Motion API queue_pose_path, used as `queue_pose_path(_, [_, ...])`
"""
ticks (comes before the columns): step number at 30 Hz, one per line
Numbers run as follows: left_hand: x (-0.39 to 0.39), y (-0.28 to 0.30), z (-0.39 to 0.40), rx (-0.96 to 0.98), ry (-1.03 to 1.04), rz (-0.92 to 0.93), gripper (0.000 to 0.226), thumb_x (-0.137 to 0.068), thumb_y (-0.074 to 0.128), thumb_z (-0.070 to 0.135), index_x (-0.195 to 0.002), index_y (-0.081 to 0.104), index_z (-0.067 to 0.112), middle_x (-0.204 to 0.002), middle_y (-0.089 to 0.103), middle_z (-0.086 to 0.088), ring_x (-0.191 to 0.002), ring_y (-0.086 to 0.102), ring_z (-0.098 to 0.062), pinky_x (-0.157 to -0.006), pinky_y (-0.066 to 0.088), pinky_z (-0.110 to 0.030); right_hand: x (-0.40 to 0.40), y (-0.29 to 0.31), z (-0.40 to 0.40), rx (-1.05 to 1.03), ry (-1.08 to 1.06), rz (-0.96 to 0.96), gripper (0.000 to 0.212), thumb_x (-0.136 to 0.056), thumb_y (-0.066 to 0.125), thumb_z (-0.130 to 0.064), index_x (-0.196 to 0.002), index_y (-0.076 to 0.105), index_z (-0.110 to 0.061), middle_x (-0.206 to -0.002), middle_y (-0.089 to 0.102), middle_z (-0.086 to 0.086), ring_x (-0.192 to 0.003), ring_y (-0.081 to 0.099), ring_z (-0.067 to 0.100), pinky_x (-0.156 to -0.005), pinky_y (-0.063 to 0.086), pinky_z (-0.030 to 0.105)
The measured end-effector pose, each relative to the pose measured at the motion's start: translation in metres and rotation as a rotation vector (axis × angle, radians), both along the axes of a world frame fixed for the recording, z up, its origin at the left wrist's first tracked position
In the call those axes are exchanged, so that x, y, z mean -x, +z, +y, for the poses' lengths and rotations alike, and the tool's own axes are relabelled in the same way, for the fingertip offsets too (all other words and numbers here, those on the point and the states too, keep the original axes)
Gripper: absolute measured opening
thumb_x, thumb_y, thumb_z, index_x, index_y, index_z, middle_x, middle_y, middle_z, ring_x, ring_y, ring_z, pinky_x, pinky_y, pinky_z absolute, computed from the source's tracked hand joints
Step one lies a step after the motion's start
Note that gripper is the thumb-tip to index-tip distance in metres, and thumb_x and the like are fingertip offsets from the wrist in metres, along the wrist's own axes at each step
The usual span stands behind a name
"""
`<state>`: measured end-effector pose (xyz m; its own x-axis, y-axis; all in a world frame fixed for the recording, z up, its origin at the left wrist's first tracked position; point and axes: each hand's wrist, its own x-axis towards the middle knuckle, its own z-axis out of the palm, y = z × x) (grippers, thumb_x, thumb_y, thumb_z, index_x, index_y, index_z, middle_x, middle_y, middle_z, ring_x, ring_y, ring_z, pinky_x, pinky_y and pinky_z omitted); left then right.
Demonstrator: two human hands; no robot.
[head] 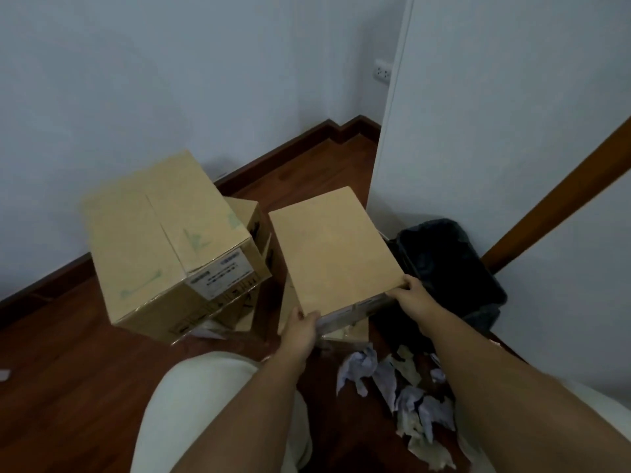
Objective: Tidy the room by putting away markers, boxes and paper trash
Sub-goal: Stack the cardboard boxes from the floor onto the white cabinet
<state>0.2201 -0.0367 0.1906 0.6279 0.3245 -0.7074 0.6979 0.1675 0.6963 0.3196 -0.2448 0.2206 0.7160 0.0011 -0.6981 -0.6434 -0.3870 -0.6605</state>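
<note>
- Flat box (333, 249) was held between the stacked boxes (167, 240) and black bin (450, 268).
- Left hand (302, 327), right hand (411, 295) gripped its near corners.
- Crumpled paper (403, 387) lay on floor.

Dim, soft, slightly blurred wide-angle view

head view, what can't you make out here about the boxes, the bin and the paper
- Label on the big box: head view, print too small and blurred to read.
- Boxes under it: mostly covered by the big box; their number is unclear.
- Held box: left hand and right hand grip its near edge; underside and contents hidden.
- Bin: dark liner, inside unreadable.
- Crumpled paper: partly behind the right forearm.
</note>
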Motion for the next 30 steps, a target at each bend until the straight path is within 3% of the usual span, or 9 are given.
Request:
queue_pose_path(4, [-0.005, -0.001, 0.005, 0.027, 0.003, 0.036, 0.052, -0.081, 0.061, 0.035, -0.131, 0.054, 0.023, -0.122, 0.061, -0.002, -0.107, 0.056, -0.023, -0.096, 0.047, -0.043, -0.005, -0.011, 0.001, -0.122, -0.180, 0.045, 0.084, -0.089, 0.064, -0.026, -0.153, 0.009, -0.029, -0.156, 0.027, 0.006, -0.135, 0.036, 0.034, -0.102, 0.035, 0.044])
queue_pose_path(7, [-0.007, 0.001, 0.015, 0.006, 0.077, 0.051, 0.068, -0.071, 0.069, 0.040, -0.134, 0.055, 0.017, -0.130, 0.060, -0.005, -0.114, 0.057, -0.027, -0.100, 0.047, -0.044, -0.002, -0.014, 0.008, -0.139, -0.192, 0.061, 0.080, -0.089, 0.065, -0.026, -0.153, 0.017, -0.020, -0.153, 0.033, 0.009, -0.131, 0.042, 0.032, -0.100, 0.040, 0.042])
queue_pose_path(10, [-0.012, 0.015, 0.025, -0.062, 0.159, 0.034, 0.074, -0.065, 0.074, 0.048, -0.133, 0.056, 0.025, -0.134, 0.054, -0.007, -0.118, 0.054, -0.031, -0.101, 0.046, -0.050, 0.009, -0.011, 0.016, -0.171, -0.206, 0.022, 0.061, -0.090, 0.064, -0.019, -0.145, 0.039, -0.010, -0.140, 0.052, 0.012, -0.105, 0.058, 0.023, -0.079, 0.045, 0.029])
queue_pose_path(12, [-0.019, 0.032, 0.028, -0.127, 0.248, -0.027, 0.071, -0.065, 0.073, 0.048, -0.132, 0.053, 0.034, -0.134, 0.047, -0.005, -0.118, 0.051, -0.032, -0.100, 0.046, -0.052, 0.015, -0.001, 0.017, -0.216, -0.230, -0.002, 0.052, -0.090, 0.064, -0.020, -0.138, 0.044, -0.012, -0.128, 0.059, 0.008, -0.092, 0.059, 0.018, -0.073, 0.044, 0.031])
queue_pose_path(15, [-0.032, 0.062, 0.031, -0.129, 0.333, -0.151, 0.059, -0.073, 0.075, 0.039, -0.128, 0.053, 0.041, -0.136, 0.044, -0.005, -0.114, 0.053, -0.031, -0.095, 0.050, -0.051, 0.020, 0.020, 0.020, -0.305, -0.302, -0.009, 0.043, -0.089, 0.066, -0.024, -0.124, 0.041, -0.021, -0.106, 0.058, -0.002, -0.089, 0.058, 0.019, -0.073, 0.050, 0.044])
queue_pose_path(19, [-0.033, 0.098, 0.028, 0.025, 0.406, -0.252, 0.055, -0.082, 0.074, 0.028, -0.130, 0.048, 0.037, -0.111, 0.060, -0.001, -0.090, 0.065, -0.023, -0.056, 0.053, -0.030, 0.017, 0.061, 0.023, -0.467, -0.409, -0.042, 0.037, -0.089, 0.064, -0.010, -0.118, 0.042, -0.021, -0.108, 0.059, 0.007, -0.092, 0.063, 0.027, -0.069, 0.058, 0.054])
queue_pose_path(21, [-0.025, 0.111, 0.025, 0.053, 0.435, -0.284, 0.055, -0.083, 0.073, 0.027, -0.130, 0.046, 0.038, -0.104, 0.061, 0.001, -0.085, 0.065, -0.022, -0.048, 0.050, -0.026, 0.017, 0.080, 0.021, -0.492, -0.371, -0.082, 0.037, -0.088, 0.063, -0.007, -0.117, 0.045, -0.021, -0.109, 0.059, 0.008, -0.094, 0.062, 0.027, -0.064, 0.058, 0.054])
queue_pose_path(26, [-0.018, 0.160, 0.013, 0.058, 0.504, -0.420, 0.049, -0.080, 0.072, 0.030, -0.121, 0.050, 0.044, -0.103, 0.065, 0.001, -0.082, 0.066, -0.022, -0.050, 0.052, -0.032, 0.014, 0.135, 0.017, -0.617, -0.348, -0.237, 0.026, -0.087, 0.063, -0.011, -0.108, 0.052, -0.022, -0.113, 0.062, 0.008, -0.101, 0.062, 0.024, -0.083, 0.053, 0.060])
queue_pose_path(30, [-0.024, 0.222, 0.008, 0.080, 0.520, -0.684, 0.045, -0.081, 0.076, 0.022, -0.117, 0.055, 0.040, -0.107, 0.066, 0.001, -0.081, 0.071, -0.023, -0.052, 0.056, -0.034, 0.009, 0.194, 0.008, -0.774, -0.319, -0.369, 0.020, -0.090, 0.061, -0.012, -0.104, 0.054, -0.025, -0.111, 0.063, 0.006, -0.105, 0.061, 0.023, -0.073, 0.057, 0.046])
